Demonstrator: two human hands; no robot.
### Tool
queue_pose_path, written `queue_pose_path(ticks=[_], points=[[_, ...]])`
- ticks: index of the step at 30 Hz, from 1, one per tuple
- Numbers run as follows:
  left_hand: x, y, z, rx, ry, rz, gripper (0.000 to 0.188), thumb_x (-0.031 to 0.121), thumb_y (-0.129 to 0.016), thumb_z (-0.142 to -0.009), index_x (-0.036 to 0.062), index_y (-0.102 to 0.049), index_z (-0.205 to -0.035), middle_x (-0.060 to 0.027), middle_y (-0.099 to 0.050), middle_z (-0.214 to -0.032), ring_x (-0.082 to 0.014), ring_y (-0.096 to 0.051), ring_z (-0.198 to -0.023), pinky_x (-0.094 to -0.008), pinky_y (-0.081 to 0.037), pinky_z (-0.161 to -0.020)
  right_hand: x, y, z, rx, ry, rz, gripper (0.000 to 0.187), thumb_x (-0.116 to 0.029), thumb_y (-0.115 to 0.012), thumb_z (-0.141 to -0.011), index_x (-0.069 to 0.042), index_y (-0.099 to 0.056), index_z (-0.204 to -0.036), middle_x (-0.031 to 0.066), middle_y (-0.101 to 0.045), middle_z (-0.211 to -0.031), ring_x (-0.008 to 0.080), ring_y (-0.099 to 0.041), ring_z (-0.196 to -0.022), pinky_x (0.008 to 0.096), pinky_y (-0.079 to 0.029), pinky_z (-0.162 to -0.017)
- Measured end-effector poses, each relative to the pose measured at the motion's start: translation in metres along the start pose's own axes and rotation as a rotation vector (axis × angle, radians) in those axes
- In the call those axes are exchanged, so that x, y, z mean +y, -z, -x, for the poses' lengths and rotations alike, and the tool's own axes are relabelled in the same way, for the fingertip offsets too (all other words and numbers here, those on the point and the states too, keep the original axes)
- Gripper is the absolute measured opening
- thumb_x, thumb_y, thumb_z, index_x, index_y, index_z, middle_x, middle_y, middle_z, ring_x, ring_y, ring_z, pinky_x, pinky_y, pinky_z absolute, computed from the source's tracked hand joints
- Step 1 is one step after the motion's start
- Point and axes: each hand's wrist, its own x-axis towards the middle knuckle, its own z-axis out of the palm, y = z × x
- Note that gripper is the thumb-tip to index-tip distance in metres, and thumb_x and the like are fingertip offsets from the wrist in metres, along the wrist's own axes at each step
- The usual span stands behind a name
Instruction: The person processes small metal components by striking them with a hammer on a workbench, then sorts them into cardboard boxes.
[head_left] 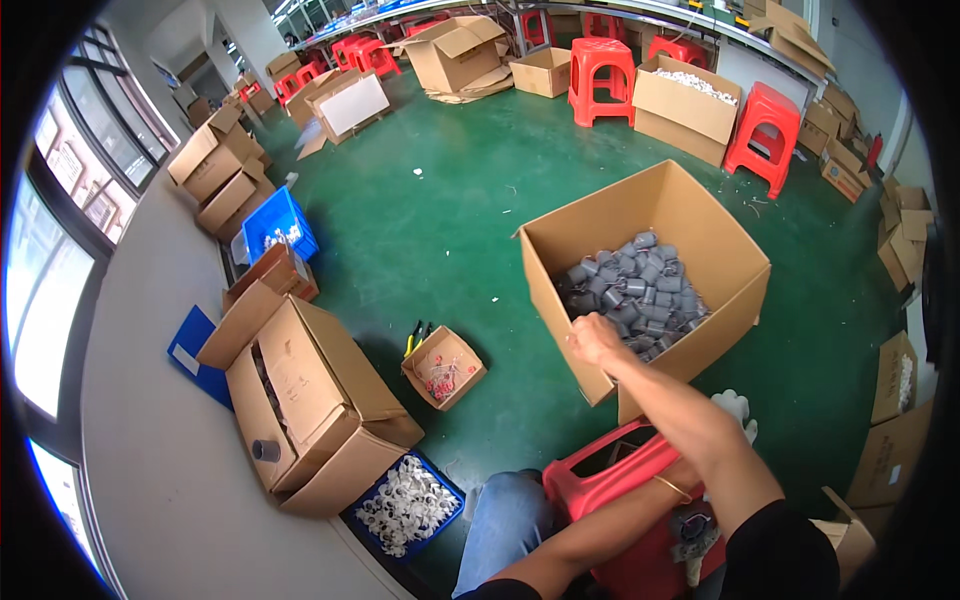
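My right hand (596,338), bare and with curled fingers, is at the near left part of an open cardboard box (705,225). What those fingers hold, if anything, is hidden. Many small grey cylindrical parts (640,285), some with thin wires, lie heaped in the box. My left forearm passes under the right one, a thin band round its wrist. Of my left hand (688,474), only a little by the wrist shows; its fingers are hidden. Beyond the right forearm a white glove (735,408) is visible, but whether it is worn I cannot tell. A red stool (590,482) stands below my arms.
On the left, a large carton (325,365) bears a grey cylinder (266,451). A blue tray of white pieces (408,505) touches it. A small carton (462,385) with red pieces and yellow-handled pliers (412,340) sits mid-floor. Red stools (602,82) and cartons line the far side.
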Motion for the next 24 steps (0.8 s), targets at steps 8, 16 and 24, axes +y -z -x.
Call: queue_pose_path(ticks=[8,16,24], points=[[-0.012,0.011,0.008,0.336,-0.325,0.046,0.015,0.015,-0.065,-0.075,0.0087,-0.065,-0.089,-0.0110,-0.061,-0.098,-0.0336,-0.058,-0.092,-0.0447,-0.046,-0.086,-0.105,-0.008,0.063,-0.283,-0.060,0.099,0.021,-0.014,-0.060,-0.080,0.002,-0.072,-0.085,0.0238,-0.071,-0.086,0.0416,-0.068,-0.076,0.0486,-0.055,-0.068],[-0.012,0.016,0.036,0.663,-0.573,0.127,0.018,0.013,-0.065,-0.072,0.0108,-0.065,-0.089,-0.0071,-0.061,-0.101,-0.0291,-0.057,-0.098,-0.0435,-0.041,-0.093,-0.143,0.012,0.098,-0.855,-0.032,-0.209,0.044,-0.012,-0.058,-0.083,0.004,-0.058,-0.124,0.0205,-0.071,-0.103,0.0384,-0.070,-0.080,0.0459,-0.057,-0.070],[-0.024,0.015,0.083,0.764,-0.572,0.140,0.023,0.006,-0.063,-0.069,0.0108,-0.067,-0.091,-0.0066,-0.066,-0.089,-0.0292,-0.060,-0.076,-0.0357,-0.049,-0.072,-0.155,0.160,0.231,0.118,0.254,-0.765,0.047,-0.002,-0.061,-0.084,0.000,-0.056,-0.131,0.0160,-0.068,-0.114,0.0252,-0.068,-0.088,0.0343,-0.055,-0.077]])
